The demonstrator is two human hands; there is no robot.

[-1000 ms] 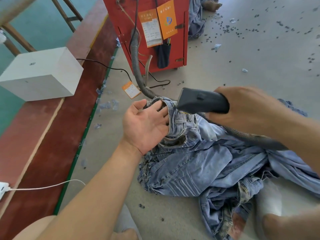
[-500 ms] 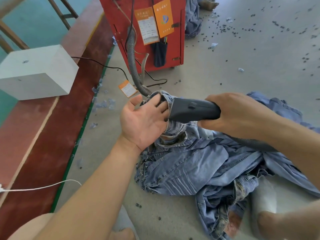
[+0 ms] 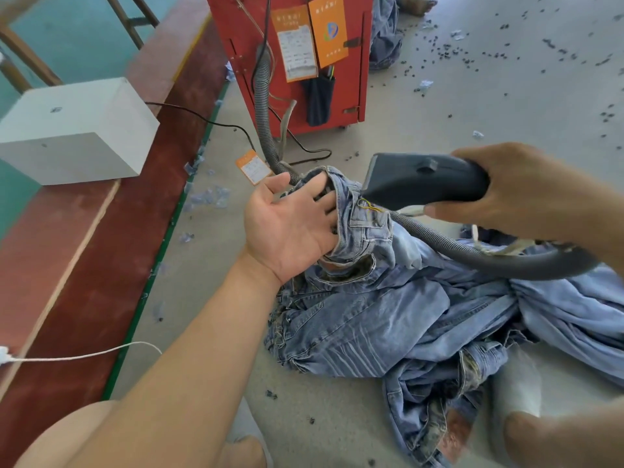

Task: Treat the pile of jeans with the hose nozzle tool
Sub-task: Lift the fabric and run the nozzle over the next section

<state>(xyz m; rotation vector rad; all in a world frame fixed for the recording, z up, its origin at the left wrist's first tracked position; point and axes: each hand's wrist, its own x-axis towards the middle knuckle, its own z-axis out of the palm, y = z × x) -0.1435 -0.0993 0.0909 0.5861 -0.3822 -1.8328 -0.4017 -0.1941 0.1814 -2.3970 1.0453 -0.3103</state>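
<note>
Here, two hands are in view and one nozzle tool. The right hand (image 3: 516, 190) has its fingers curled around the dark nozzle tool (image 3: 422, 182), which it holds above the pile of jeans (image 3: 388, 319), with the flat mouth pointing left toward a raised waistband. The left hand (image 3: 290, 224) is palm up, with the thumb free; its fingers go into the fold of this waistband, and their tips are hidden by the cloth, so I cannot tell how tight the grip is. One grey ribbed hose (image 3: 472, 255) goes from the tool across the top of the pile, and a ribbed hose also goes up at the front of the red cabinet (image 3: 351, 79).

The jeans lie in a crumpled heap on the grey floor (image 3: 439, 106), near the middle and the right of the view. How many pairs there are cannot be counted.

On the cabinet hang two orange cards (image 3: 329, 32); one has a round logo and the other a white form, but the writing is too small to read. A third orange tag (image 3: 253, 167) lies on the floor just beside the hose. One white box (image 3: 74, 130) stands on the red-brown platform (image 3: 84, 265) at the left, whose edge has a green line. One black cable (image 3: 209, 121) and one white cable (image 3: 84, 356) cross this edge.

Many small dark bits (image 3: 472, 55) are scattered on the floor at the upper right, well apart from the pile. Between the pile and the platform is a strip of bare floor.
</note>
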